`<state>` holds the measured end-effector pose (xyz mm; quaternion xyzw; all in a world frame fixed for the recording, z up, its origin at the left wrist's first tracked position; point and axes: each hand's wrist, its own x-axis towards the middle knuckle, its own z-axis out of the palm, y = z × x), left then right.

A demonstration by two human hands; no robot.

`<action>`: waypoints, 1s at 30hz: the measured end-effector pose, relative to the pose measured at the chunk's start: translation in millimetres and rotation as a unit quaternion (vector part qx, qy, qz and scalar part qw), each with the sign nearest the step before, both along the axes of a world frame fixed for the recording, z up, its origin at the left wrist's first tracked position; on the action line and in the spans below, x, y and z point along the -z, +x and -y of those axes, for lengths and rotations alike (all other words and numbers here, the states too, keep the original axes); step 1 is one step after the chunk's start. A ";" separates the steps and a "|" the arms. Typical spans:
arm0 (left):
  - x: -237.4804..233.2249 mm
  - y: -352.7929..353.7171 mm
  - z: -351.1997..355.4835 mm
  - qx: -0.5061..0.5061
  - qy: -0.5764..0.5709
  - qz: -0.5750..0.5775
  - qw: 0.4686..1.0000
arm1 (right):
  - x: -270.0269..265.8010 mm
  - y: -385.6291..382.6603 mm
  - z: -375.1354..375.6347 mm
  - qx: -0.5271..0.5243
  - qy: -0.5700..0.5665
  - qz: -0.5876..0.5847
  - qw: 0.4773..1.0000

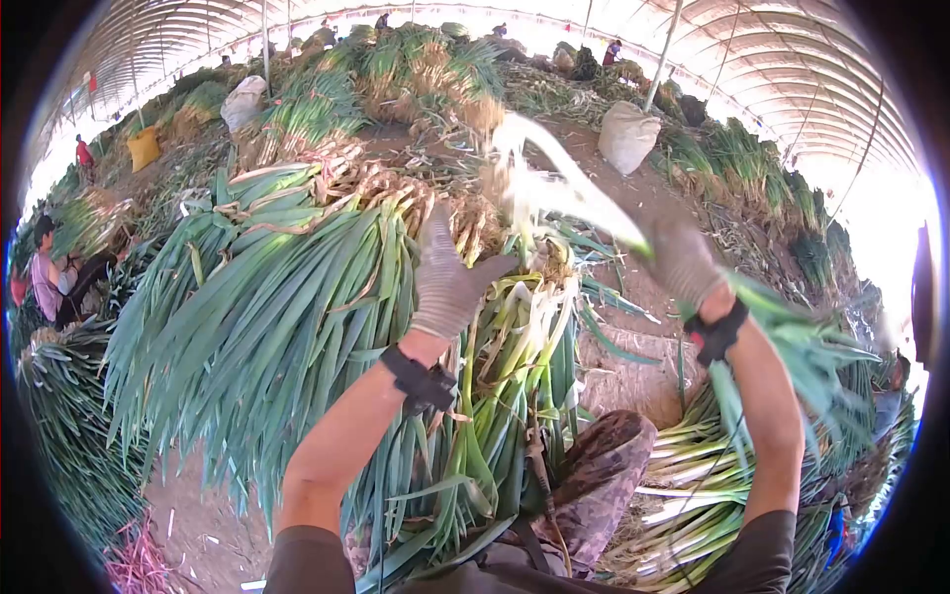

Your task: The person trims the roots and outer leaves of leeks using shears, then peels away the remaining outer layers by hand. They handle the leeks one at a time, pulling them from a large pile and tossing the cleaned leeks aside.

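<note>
My left hand (450,272), in a striped work glove, is over the near pile with its thumb held apart from the other fingers, and it grips nothing. Beneath and beside it lie green onions (267,262) with roots and dry skins at the far end. My right hand (678,259), also gloved and smeared by motion, is closed around a few green onions (584,206). Their white stalks point up and left, while their leaves trail down past my right forearm. A smaller bunch with yellowed leaves (510,346) leans over my lap, just right of my left hand.
Green onions with bared white stalks (683,485) lie at my lower right. White sacks (628,137) and a yellow sack (143,148) stand farther off among heaps. A person (59,267) sits at the left. Pink ties (148,559) lie at the lower left.
</note>
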<state>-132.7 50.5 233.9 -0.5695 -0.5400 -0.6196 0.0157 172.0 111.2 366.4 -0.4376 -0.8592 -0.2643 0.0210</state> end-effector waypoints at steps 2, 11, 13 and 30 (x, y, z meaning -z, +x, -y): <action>11.4 7.9 -13.1 0.019 0.022 0.020 0.999 | 9.9 -21.9 49.2 0.104 -0.157 -0.003 0.982; 46.3 34.7 -42.9 0.165 -0.169 0.137 0.962 | 144.2 -3.4 120.0 0.037 -0.300 -0.166 0.939; 41.5 4.9 -54.2 0.129 -0.177 0.253 0.942 | 147.8 -2.1 132.3 0.048 -0.329 -0.234 0.914; 61.8 105.6 28.1 0.132 -0.052 -0.016 0.990 | 190.7 43.9 155.8 0.231 -0.311 -0.383 0.838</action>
